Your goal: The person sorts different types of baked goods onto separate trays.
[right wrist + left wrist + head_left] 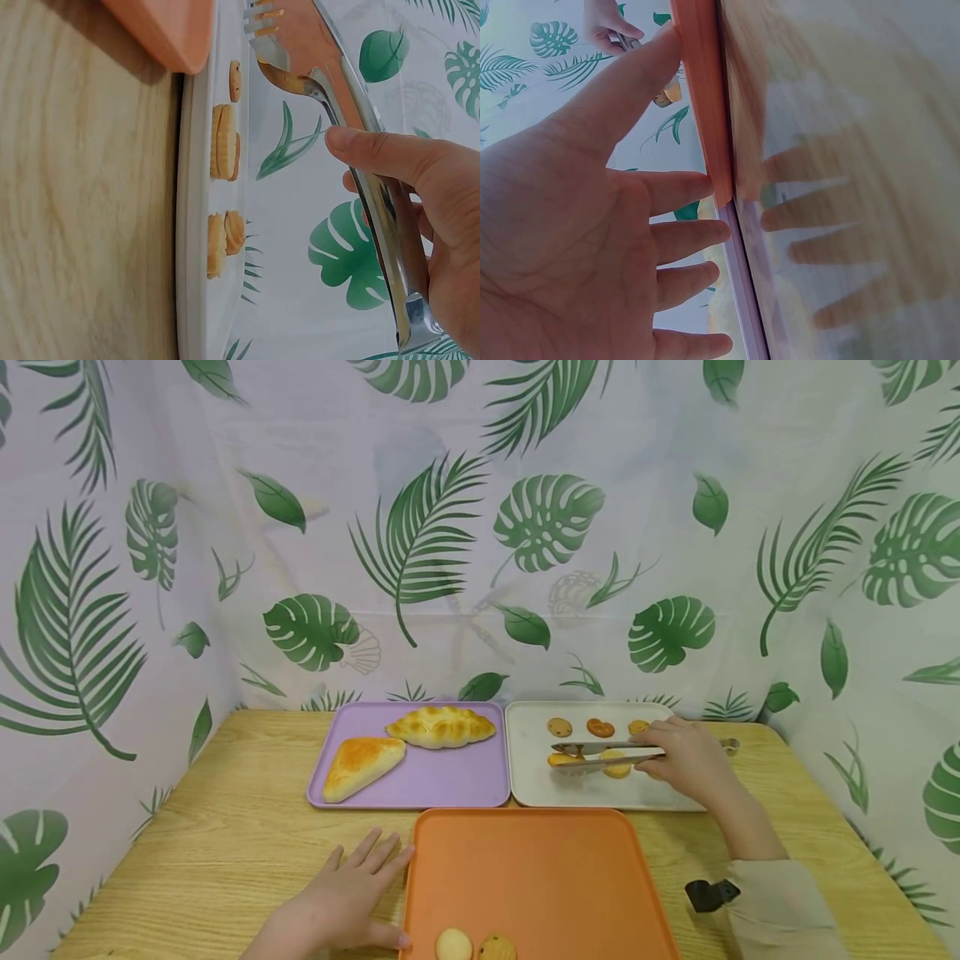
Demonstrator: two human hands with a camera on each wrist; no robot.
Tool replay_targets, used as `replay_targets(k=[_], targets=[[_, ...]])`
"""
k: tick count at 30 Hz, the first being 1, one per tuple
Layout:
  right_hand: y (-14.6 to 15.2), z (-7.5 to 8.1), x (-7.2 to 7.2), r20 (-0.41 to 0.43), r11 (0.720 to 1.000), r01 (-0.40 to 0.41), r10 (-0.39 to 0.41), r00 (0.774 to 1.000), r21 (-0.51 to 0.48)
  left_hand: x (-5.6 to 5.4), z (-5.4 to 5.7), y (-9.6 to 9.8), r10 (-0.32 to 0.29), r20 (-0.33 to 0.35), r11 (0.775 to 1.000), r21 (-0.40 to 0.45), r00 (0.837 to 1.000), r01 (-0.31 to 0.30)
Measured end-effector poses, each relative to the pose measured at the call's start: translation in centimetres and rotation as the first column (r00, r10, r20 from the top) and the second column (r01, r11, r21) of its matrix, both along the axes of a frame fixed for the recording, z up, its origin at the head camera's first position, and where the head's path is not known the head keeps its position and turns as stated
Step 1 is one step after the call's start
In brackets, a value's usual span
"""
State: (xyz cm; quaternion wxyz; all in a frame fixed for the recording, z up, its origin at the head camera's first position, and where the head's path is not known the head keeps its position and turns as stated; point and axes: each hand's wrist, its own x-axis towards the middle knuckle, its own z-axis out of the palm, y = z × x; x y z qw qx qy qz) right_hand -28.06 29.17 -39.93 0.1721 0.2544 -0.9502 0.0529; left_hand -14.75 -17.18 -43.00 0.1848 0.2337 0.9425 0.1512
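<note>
My right hand (686, 756) grips metal tongs (379, 202) above the white tray (528, 789). Near the tong tips shows a yellow piece (564, 760); whether they clasp it I cannot tell. Beside it on the tray is a round biscuit (617, 766), and behind stand a speckled cookie (559, 727) and a pretzel-shaped biscuit (600, 727). My left hand (348, 893) is spread at the left side of the orange tray (525, 860), its thumb touching the orange rim. A pale round cookie (453, 945) and a speckled cookie (497, 947) lie in the orange tray.
A purple tray (450, 781) at the back left carries a triangular bread (362, 768) and a long scored bread (442, 727). All three trays sit close together on the wooden table (225, 827). Leaf-printed cloth (450, 568) encloses the back and sides.
</note>
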Motion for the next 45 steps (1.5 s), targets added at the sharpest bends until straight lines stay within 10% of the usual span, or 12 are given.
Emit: replay_targets(k=[18, 45], targets=[[0.3, -1.2, -0.7, 0.056, 0.993, 0.112, -0.114, 0.992, 0.042, -0.1, 0.3, -0.1, 0.002, 0.025, 1.0, 0.007, 1.0, -0.002], [0.4, -0.2, 1.3, 0.052, 0.998, 0.064, -0.064, 0.997, -0.005, 0.0, -0.2, 0.0, -0.005, -0.005, 1.0, -0.008, 1.0, 0.004]])
